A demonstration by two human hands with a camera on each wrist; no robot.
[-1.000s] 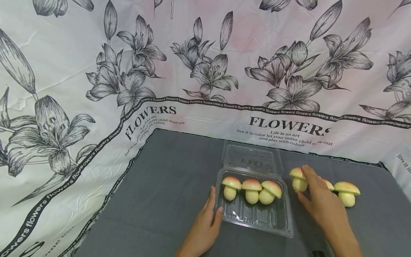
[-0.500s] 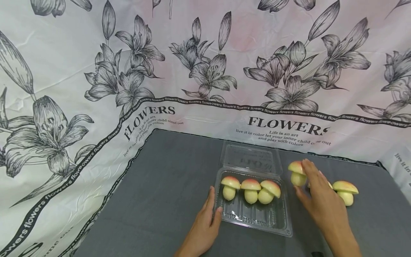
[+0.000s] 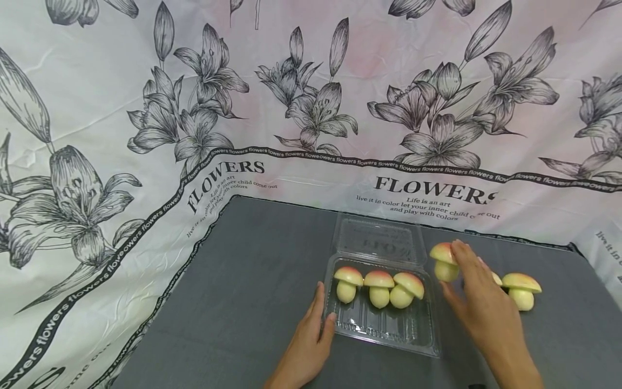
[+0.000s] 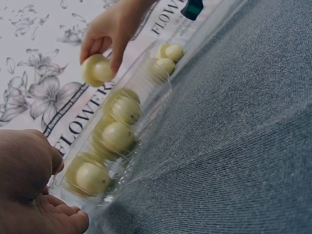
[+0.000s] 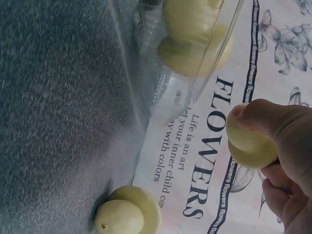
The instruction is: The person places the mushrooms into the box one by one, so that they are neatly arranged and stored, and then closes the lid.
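My right hand (image 3: 486, 308) holds a toy mushroom (image 3: 444, 263) with a pale yellow stem and red-tinged cap between thumb and fingers, raised off the table beside the box. In the right wrist view, the thumb presses on that mushroom (image 5: 251, 141). A clear plastic box (image 3: 384, 332) stands with its lid (image 3: 381, 240) laid back. Three similar mushrooms (image 3: 379, 289) stand in a row in its far half. At the box's left side, my left hand (image 3: 306, 340) grips the rim, thumb over the edge; the left wrist view shows the hand (image 4: 39, 190) around the corner.
Right of the box, another mushroom (image 3: 521, 290) stands on the grey tabletop (image 3: 233, 292), and one more is mostly hidden behind my right hand. A flower-printed sheet (image 3: 311, 178) rises along the table's back and left edges. A small dark object (image 3: 477, 386) shows at the bottom edge.
My right hand has lifted the mushroom off the table and moved it slightly left toward the box. My left hand and the box have stayed nearly in place.
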